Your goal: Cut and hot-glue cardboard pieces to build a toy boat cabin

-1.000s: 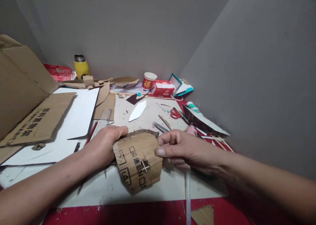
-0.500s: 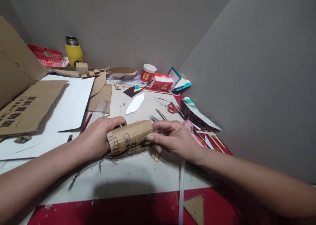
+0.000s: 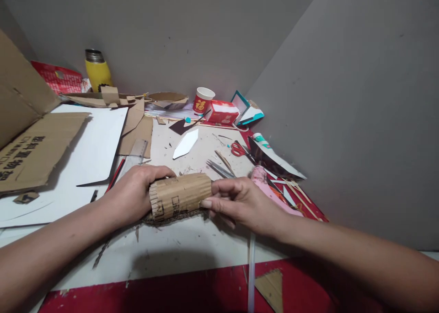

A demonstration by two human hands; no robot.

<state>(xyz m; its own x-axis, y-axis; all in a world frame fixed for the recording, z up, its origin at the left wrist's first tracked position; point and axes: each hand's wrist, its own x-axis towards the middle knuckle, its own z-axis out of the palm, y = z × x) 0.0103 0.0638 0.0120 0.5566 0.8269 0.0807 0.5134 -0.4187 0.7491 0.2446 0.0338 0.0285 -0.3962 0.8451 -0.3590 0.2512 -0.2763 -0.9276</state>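
Observation:
A curved roll of corrugated cardboard (image 3: 183, 195), brown with printed black marks, is held low over the table. My left hand (image 3: 137, 189) grips its left end, the thumb along the top and the other fingers hidden behind it. At the right end, my right hand (image 3: 240, 203) pinches the edge, with the thumb on the near side and some fingers tucked inside or behind. A flat layered cardboard piece (image 3: 171, 222) shows under the roll. Just beyond the right hand lie metal tweezers (image 3: 219, 169), their other end hidden behind it.
Red-handled scissors (image 3: 238, 149), a white paper cutout (image 3: 185, 143) and a clear ruler (image 3: 137, 152) lie beyond the hands. Cardboard sheets (image 3: 41, 143) cover the left side. A yellow bottle (image 3: 98, 72) and a paper cup (image 3: 203, 100) stand at the back. A glue stick (image 3: 252, 267) lies in front.
The cardboard roll has tilted closer to level, its right end lower. My right hand has moved slightly down, uncovering more of the tweezers. Both hands keep their hold.

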